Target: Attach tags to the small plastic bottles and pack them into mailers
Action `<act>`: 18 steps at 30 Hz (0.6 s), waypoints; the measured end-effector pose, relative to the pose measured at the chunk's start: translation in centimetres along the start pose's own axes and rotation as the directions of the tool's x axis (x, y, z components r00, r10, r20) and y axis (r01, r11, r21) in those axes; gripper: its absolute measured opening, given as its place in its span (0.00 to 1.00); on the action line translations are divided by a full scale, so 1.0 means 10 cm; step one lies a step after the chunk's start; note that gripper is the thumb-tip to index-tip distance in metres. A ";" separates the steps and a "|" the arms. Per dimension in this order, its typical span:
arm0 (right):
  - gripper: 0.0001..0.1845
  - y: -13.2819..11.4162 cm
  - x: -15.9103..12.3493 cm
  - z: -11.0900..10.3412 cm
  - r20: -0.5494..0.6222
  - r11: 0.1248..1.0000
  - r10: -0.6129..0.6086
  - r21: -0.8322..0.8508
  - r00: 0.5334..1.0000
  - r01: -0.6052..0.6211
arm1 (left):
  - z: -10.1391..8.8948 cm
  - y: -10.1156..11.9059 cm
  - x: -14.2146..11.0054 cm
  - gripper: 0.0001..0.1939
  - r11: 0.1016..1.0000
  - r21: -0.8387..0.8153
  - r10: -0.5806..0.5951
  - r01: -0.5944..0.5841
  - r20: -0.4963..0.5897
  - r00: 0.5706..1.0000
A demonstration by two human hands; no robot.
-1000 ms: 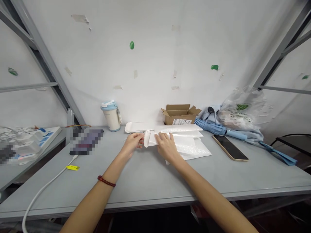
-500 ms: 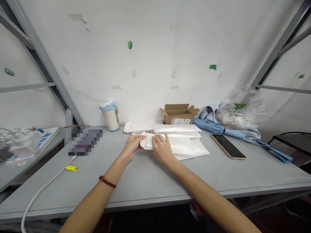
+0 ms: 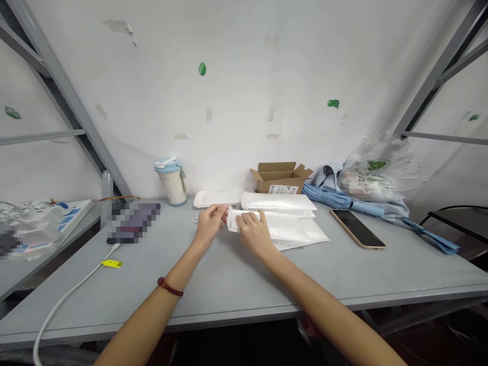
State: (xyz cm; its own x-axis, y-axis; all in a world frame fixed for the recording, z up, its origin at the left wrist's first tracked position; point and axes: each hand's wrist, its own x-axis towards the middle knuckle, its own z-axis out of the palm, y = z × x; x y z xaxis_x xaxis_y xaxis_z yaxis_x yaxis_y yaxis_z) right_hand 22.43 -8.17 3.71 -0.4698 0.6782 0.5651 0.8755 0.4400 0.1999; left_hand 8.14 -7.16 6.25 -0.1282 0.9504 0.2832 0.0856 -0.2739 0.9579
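Observation:
A slim white box (image 3: pixel 233 219) lies with its left end toward my left hand, on top of white bubble mailers (image 3: pixel 297 231). My right hand (image 3: pixel 254 233) is closed over the box from above, its fingers bent across the top. At the box's left end, my left hand (image 3: pixel 209 223) is closed, with thumb and fingertips pinched together against the end flap. The exact grip of those fingertips is partly hidden. Behind the hands lies another flat white box (image 3: pixel 217 198), beside a rolled white bubble mailer (image 3: pixel 278 200).
An open cardboard box (image 3: pixel 282 182) stands against the wall, with a blue umbrella (image 3: pixel 339 197) and a plastic bag (image 3: pixel 369 178) to its right. A phone (image 3: pixel 357 229) lies on the grey table (image 3: pixel 229 290). A tumbler (image 3: pixel 172 183) and a white cable (image 3: pixel 68 295) are leftward.
My left hand has shifted slightly up, its fingers now more upright at the box's end. The flap it pinched has swung in, and the end looks neater. My right hand stays on the box.

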 end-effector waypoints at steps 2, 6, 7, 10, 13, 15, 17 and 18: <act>0.12 0.01 0.00 -0.02 0.008 1.000 -0.012 0.009 1.000 0.012 | 0.01 0.01 -0.02 0.20 1.000 0.010 0.010 -0.010 0.030 0.999; 0.12 0.05 -0.01 -0.03 -0.029 0.999 -0.018 0.029 0.999 0.019 | 0.02 0.04 -0.06 0.18 0.994 0.084 0.058 -0.073 0.169 0.984; 0.13 0.07 -0.01 -0.03 -0.037 0.999 -0.013 0.035 0.999 0.014 | 0.03 0.04 -0.07 0.15 0.986 0.119 0.089 -0.114 0.197 0.976; 0.14 0.12 -0.01 -0.03 -0.051 0.999 0.020 0.051 0.999 -0.018 | 0.03 0.01 -0.08 0.13 0.936 0.227 0.208 -0.268 0.256 0.944; 0.14 0.16 0.00 -0.04 -0.082 0.998 0.039 0.056 0.996 -0.035 | 0.04 -0.05 -0.08 0.16 0.894 0.277 0.266 -0.353 0.306 0.914; 0.13 0.18 0.01 -0.06 -0.110 0.998 0.036 0.052 0.993 -0.030 | 0.06 -0.08 -0.08 0.15 0.883 0.294 0.265 -0.365 0.329 0.906; 0.12 0.19 0.02 -0.08 -0.138 0.998 0.041 0.053 0.990 -0.033 | 0.08 -0.09 -0.10 0.14 0.883 0.310 0.251 -0.353 0.325 0.912; 0.12 0.20 0.03 -0.09 -0.156 0.998 0.049 0.057 0.987 -0.040 | 0.10 -0.09 -0.11 0.13 0.885 0.315 0.243 -0.342 0.313 0.918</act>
State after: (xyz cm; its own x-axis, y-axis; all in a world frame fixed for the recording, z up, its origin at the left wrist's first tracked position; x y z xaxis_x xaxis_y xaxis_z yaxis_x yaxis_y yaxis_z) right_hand 24.17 -7.66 5.01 -0.4031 0.5988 0.6920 0.8858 0.4453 0.1307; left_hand 9.18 -7.83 5.07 0.2127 0.8522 0.4780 0.4311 -0.5209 0.7368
